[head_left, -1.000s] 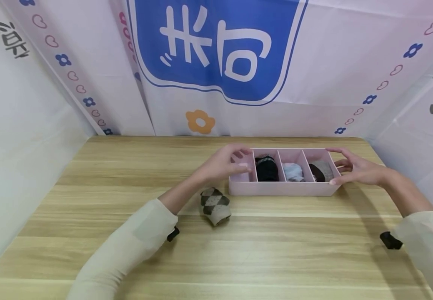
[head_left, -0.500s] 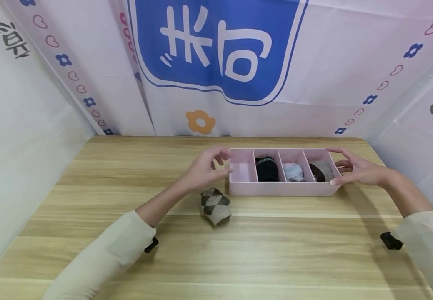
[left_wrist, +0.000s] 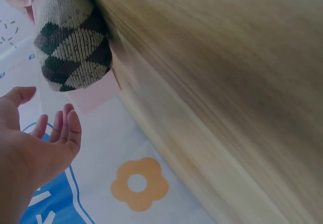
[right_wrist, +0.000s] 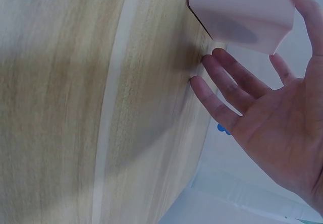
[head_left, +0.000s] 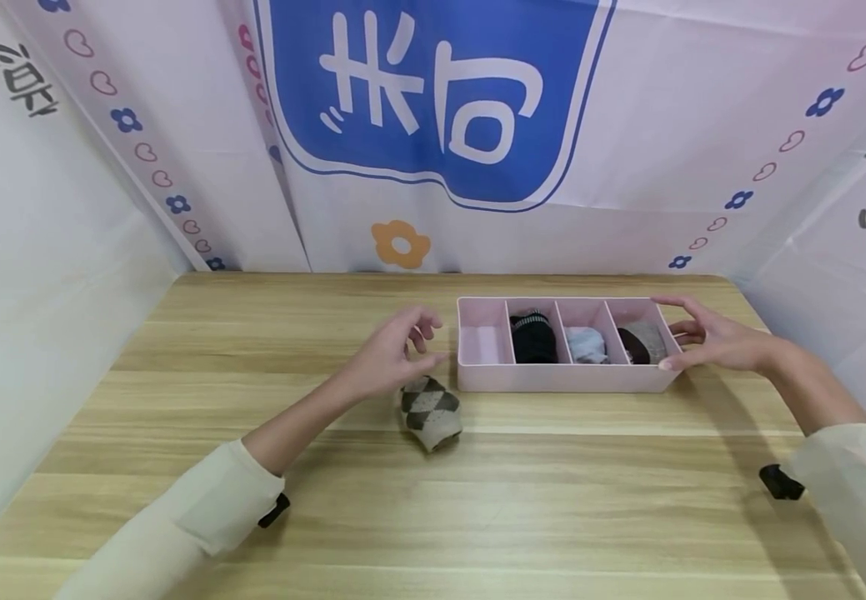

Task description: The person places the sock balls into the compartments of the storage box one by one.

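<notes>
A pink divided storage box (head_left: 568, 379) stands toward the back of the wooden table. Its compartments hold a rolled black sock (head_left: 533, 340), a light blue bundle of cloth (head_left: 587, 344) and a grey and brown bundle (head_left: 644, 342); the bare floor of the leftmost compartment shows. My right hand (head_left: 733, 337) holds the box's right end between thumb and forefinger, its other fingers stretched out beside the wall. In front of the box's left end lies a rolled argyle sock (head_left: 431, 415). My left hand (head_left: 391, 354) hovers just behind it with loosely bent fingers, holding nothing.
The wooden table (head_left: 523, 508) ends at a printed cloth backdrop (head_left: 628, 167) at the back. White cloth walls (head_left: 50, 292) flank it on both sides. A black wrist device (head_left: 781, 482) shows under each sleeve.
My left hand has drawn back to the left, away from the box's left end and toward the argyle sock. The right hand and the box have stayed in place.
</notes>
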Available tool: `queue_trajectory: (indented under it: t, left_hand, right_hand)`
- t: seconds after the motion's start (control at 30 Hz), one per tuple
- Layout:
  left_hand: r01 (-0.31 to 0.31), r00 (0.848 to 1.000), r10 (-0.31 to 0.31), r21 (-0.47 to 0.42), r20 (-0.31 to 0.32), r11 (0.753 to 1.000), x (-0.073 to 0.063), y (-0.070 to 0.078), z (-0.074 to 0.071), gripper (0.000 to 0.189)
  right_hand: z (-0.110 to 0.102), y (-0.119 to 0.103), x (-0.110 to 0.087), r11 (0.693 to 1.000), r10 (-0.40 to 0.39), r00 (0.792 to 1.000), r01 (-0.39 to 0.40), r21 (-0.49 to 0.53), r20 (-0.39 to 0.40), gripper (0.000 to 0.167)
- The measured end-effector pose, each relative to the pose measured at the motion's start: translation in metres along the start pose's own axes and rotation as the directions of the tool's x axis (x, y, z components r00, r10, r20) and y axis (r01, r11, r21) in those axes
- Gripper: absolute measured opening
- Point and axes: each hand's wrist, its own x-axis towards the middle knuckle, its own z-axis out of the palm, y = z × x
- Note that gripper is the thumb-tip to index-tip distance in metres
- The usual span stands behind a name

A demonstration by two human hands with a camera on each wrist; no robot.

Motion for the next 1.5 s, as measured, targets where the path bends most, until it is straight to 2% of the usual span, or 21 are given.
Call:
queue_trajectory:
  t: [0.1, 0.27, 0.4, 0.57, 0.8, 1.17, 1.37, 1.5]
  left_hand:
    - [0.012, 1.0, -0.012, 0.008, 0.009, 1.0, -0.004, 0.0, -0.001, 0.04]
    - [0.065, 0.997, -0.066, 0.038, 0.037, 0.997, -0.011, 0.001, -0.002, 0.043]
    - [0.097, 0.991, -0.105, 0.097, 0.078, 0.99, -0.018, 0.001, -0.002, 0.058]
    - [0.082, 0.987, -0.1, 0.137, 0.128, 0.987, -0.026, -0.002, 0.001, 0.076]
    - [0.085, 0.98, -0.117, 0.192, 0.16, 0.978, -0.031, -0.005, 0.003, 0.086]
    - [0.073, 0.979, -0.104, 0.178, 0.175, 0.981, -0.033, -0.013, 0.012, 0.088]
    - [0.021, 0.975, -0.065, 0.202, 0.212, 0.979, -0.031, -0.015, 0.014, 0.084]
    - [0.004, 0.969, -0.046, 0.171, 0.244, 0.985, -0.03, -0.013, 0.011, 0.083]
  right_hand:
    - [0.0, 0.001, 0.0, 1.0, 0.004, 1.0, -0.004, 0.002, -0.001, 0.096]
    - [0.0, 0.002, 0.0, 1.0, 0.005, 1.0, -0.005, 0.005, 0.004, 0.096]
    - [0.0, 0.003, 0.0, 1.0, 0.003, 1.0, -0.003, 0.006, 0.005, 0.096]
    - [0.0, 0.001, 0.001, 1.0, 0.008, 1.0, -0.008, 0.005, 0.0, 0.096]
    - [0.0, 0.001, 0.001, 1.0, 0.011, 1.0, -0.011, 0.004, 0.005, 0.096]
    - [0.0, 0.001, 0.0, 1.0, 0.022, 1.0, -0.022, 0.009, 0.001, 0.095]
    - [0.0, 0.001, 0.001, 1.0, 0.016, 1.0, -0.016, 0.007, 0.004, 0.097]
    - [0.001, 0.0, 0.0, 1.0, 0.011, 1.0, -0.011, 0.011, 0.006, 0.097]
